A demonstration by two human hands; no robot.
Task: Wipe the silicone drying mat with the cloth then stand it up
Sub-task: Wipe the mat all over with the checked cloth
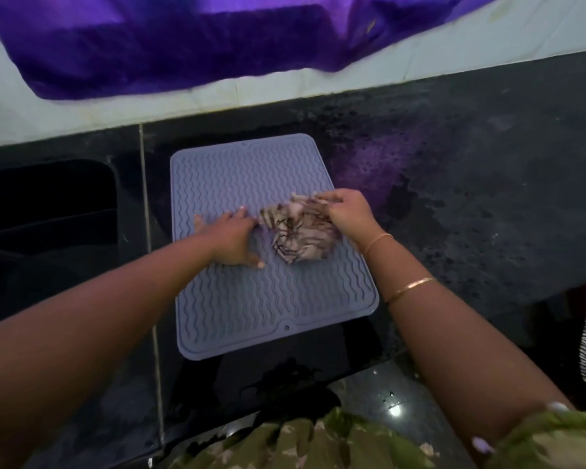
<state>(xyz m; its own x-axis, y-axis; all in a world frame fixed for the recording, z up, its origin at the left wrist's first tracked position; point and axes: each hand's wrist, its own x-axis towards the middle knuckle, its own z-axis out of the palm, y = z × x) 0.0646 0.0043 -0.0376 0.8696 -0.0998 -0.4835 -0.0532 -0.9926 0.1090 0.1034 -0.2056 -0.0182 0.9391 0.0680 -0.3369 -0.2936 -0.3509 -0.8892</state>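
With the mat (274, 299) lying flat on the surface (454, 198), your left hand (232, 240) pressing it with straight fingers (234, 216) and your right hand (347, 211) clutching the bunched cloth (298, 238) mid-mat, easing that press could let the mat slide or buckle.

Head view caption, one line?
Right hand grips the striped cloth on the flat silicone mat; left hand rests beside it.

purple fabric (170, 45) – dark counter (471, 198) – sink (48, 204)
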